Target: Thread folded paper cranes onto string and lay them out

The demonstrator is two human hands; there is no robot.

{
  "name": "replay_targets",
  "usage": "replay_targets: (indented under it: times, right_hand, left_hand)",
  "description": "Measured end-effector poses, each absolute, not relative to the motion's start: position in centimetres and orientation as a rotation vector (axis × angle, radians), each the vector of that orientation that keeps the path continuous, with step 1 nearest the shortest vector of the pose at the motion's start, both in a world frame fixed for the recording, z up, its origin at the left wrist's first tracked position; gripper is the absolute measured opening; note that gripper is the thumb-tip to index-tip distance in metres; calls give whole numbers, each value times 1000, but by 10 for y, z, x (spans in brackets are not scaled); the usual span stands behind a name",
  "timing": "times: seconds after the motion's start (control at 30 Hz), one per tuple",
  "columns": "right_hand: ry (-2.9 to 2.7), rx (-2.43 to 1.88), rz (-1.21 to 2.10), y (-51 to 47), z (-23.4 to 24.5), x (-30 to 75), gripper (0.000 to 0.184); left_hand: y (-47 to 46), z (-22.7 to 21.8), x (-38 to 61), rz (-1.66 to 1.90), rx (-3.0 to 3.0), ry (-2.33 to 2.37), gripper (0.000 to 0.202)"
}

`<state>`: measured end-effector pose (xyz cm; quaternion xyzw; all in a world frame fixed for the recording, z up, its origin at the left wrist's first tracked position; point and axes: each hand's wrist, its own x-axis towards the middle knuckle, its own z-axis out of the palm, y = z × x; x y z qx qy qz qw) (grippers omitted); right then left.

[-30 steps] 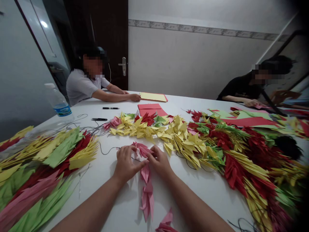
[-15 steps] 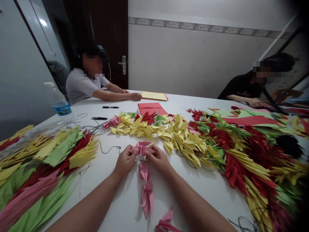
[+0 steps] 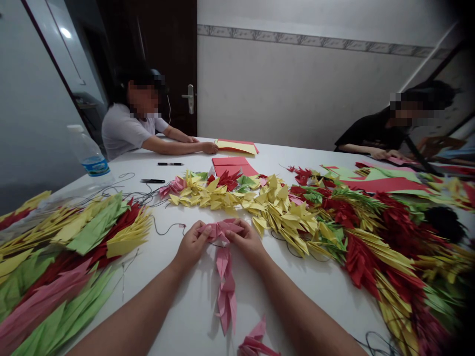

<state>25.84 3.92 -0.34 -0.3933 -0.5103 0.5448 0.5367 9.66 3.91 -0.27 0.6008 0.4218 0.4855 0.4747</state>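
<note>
My left hand (image 3: 192,244) and my right hand (image 3: 248,242) both pinch a pink folded paper crane (image 3: 219,230) just above the white table (image 3: 326,291). Each hand grips one wing of it. Below the crane hangs a string of more pink cranes (image 3: 226,289), lying on the table toward me. A thin dark thread (image 3: 166,230) runs off to the left from my left hand.
Heaps of yellow cranes (image 3: 260,202), red and green cranes (image 3: 371,237) and strung cranes at left (image 3: 74,237) cover the table. A water bottle (image 3: 91,158), pens (image 3: 152,181) and red paper sheets (image 3: 232,165) lie farther back. Two other people sit at the far corners.
My hands have drawn slightly nearer to me and lifted the top pink crane, spreading its wings sideways. The string of cranes below has shifted a little with it.
</note>
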Motion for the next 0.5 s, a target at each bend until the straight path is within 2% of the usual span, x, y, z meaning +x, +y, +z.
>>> replay_targets:
  times: [0.27,0.43,0.5]
  right_hand:
    - [-1187,-902,1273,38,-3,257,29]
    - [-1206,-911,1247,38,0,256,8]
    - [-1205,-945,1249,38,1,256,7]
  left_hand:
    - [39,-4,97,1159,1329,931,33]
    - [38,-1,97,1152,1260,906,34]
    - [39,-1,97,1163,1259,898,34]
